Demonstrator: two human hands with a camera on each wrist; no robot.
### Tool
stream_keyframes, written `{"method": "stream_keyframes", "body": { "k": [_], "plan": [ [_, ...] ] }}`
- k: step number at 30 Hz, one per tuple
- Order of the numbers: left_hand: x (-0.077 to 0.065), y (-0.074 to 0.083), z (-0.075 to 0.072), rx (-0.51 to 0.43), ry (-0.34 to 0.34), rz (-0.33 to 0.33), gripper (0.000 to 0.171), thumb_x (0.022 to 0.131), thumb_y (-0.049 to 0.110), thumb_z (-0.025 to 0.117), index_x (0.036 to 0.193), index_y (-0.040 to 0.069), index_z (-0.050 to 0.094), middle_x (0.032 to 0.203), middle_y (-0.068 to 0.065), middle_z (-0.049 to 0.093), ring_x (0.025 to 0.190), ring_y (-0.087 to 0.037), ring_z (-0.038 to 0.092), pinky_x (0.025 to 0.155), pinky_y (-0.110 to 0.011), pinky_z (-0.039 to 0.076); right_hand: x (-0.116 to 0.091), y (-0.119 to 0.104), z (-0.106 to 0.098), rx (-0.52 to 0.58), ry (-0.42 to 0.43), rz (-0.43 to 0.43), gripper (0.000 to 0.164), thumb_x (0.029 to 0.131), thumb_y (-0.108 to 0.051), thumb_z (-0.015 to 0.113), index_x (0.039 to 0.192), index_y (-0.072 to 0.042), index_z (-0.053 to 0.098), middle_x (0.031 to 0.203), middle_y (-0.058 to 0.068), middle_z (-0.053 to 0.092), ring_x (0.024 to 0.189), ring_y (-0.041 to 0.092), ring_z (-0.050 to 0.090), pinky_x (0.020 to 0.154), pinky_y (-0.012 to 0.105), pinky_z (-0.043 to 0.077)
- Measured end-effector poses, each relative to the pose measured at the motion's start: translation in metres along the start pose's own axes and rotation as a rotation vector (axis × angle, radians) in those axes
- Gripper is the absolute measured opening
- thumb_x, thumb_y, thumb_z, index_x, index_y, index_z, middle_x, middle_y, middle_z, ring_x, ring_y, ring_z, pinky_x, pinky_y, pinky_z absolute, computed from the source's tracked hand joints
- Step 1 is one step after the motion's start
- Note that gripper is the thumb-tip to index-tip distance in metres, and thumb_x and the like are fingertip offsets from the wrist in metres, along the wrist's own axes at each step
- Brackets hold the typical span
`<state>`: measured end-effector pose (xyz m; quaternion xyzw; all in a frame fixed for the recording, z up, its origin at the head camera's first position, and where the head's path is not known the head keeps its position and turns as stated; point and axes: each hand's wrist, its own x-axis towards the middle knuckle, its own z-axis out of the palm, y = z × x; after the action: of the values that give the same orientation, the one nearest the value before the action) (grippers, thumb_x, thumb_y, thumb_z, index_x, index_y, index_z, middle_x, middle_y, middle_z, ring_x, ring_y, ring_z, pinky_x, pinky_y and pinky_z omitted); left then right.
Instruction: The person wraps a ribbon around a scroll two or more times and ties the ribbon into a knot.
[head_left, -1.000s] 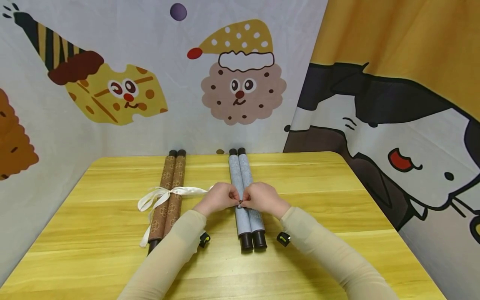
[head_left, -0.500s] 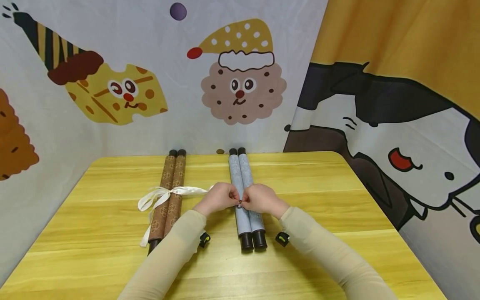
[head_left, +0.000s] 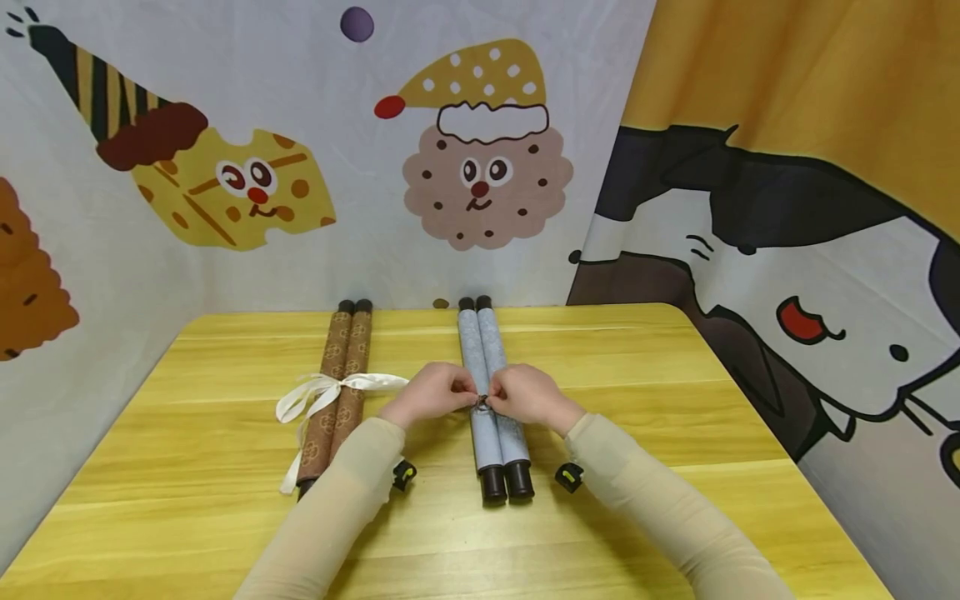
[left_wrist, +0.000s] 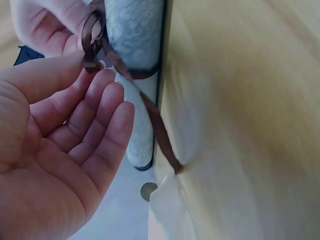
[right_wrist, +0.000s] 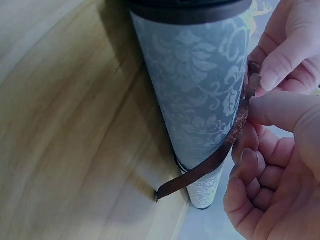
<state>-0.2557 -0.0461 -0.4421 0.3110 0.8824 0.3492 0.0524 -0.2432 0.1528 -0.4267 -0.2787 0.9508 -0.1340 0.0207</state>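
A pale grey-blue double scroll (head_left: 487,442) with dark end knobs lies lengthwise on the table, its floral pattern plain in the right wrist view. Around its middle runs a brown ribbon (right_wrist: 210,162), one tail hanging down to the tabletop. My left hand (head_left: 435,392) pinches the ribbon between thumb and index finger beside a small loop (left_wrist: 92,32); its other fingers are loosely bent. From the opposite side my right hand (head_left: 528,396) pinches the ribbon with thumb and forefinger, close to the knot. The fingertips hide part of the knot.
To the left lies a brown patterned double scroll (head_left: 348,417) tied with a white ribbon (head_left: 367,381), partly behind my left forearm. The wooden table (head_left: 637,517) ends at a wall cloth (head_left: 300,275) printed with cartoon figures.
Both hands have drawn slightly apart, the left one moving a little to the left. More of the brown ribbon's knot shows between them. Both scrolls stay where they were.
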Motion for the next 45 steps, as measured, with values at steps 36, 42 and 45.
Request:
{"method": "stream_keyframes", "body": {
  "k": [36, 42, 45],
  "plan": [
    [-0.006, -0.006, -0.002, 0.089, 0.067, -0.022, 0.015, 0.086, 0.008, 0.076, 0.075, 0.013, 0.067, 0.069, 0.008, 0.062, 0.063, -0.007, 0.052, 0.065, -0.028, 0.047, -0.007, 0.029, 0.004, 0.139, 0.142, 0.104, 0.023, 0.087, -0.010, 0.063, 0.067, -0.016, 0.052, 0.062, -0.006, 0.046, 0.056, 0.011, 0.041, 0.056, 0.027, 0.035],
    [-0.010, -0.007, -0.005, 0.118, 0.082, -0.032, 0.013, 0.086, 0.009, 0.076, 0.076, 0.012, 0.068, 0.071, 0.007, 0.063, 0.065, -0.008, 0.053, 0.066, -0.029, 0.048, -0.011, 0.035, 0.004, 0.136, 0.142, 0.142, 0.019, 0.086, -0.011, 0.064, 0.070, -0.015, 0.055, 0.068, -0.005, 0.052, 0.062, 0.012, 0.046, 0.062, 0.030, 0.040],
    [-0.011, -0.007, -0.008, 0.119, 0.088, -0.064, 0.013, 0.087, 0.009, 0.075, 0.077, 0.013, 0.068, 0.072, 0.007, 0.062, 0.066, -0.009, 0.053, 0.067, -0.030, 0.048, -0.012, 0.038, 0.006, 0.137, 0.144, 0.161, 0.014, 0.087, -0.012, 0.064, 0.074, -0.014, 0.059, 0.072, -0.004, 0.057, 0.065, 0.013, 0.050, 0.065, 0.031, 0.044]
  ]
}}
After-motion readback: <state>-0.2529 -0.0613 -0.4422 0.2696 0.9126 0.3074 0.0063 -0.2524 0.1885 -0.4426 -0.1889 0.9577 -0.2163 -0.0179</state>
